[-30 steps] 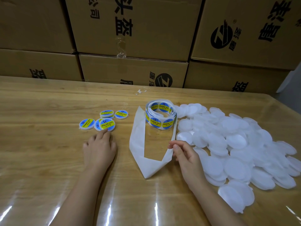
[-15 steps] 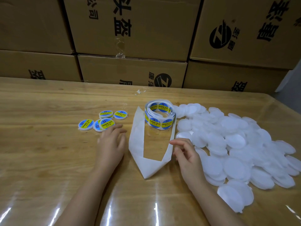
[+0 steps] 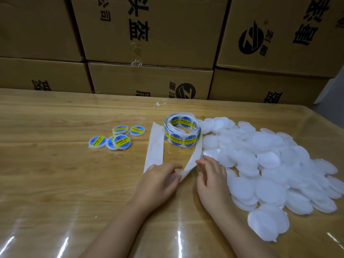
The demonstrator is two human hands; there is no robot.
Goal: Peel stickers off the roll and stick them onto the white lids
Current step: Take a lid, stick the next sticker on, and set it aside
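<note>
A roll of blue-and-yellow round stickers stands mid-table. Its bare white backing strip loops toward me in a V. My left hand lies on the fold of that strip, fingers mostly straight. My right hand rests just right of the strip, fingertips at its right edge, fingers loosely bent; I cannot tell whether it pinches anything. A big heap of plain white lids spreads to the right. Several stickered lids lie in a cluster at the left.
The wooden table has a glossy clear cover. Stacked cardboard boxes wall off its far edge. A small scrap of white paper lies near the boxes.
My left hand has left the stickered lids and moved right onto the fold of the backing strip. My right hand stays beside the strip's right edge.
</note>
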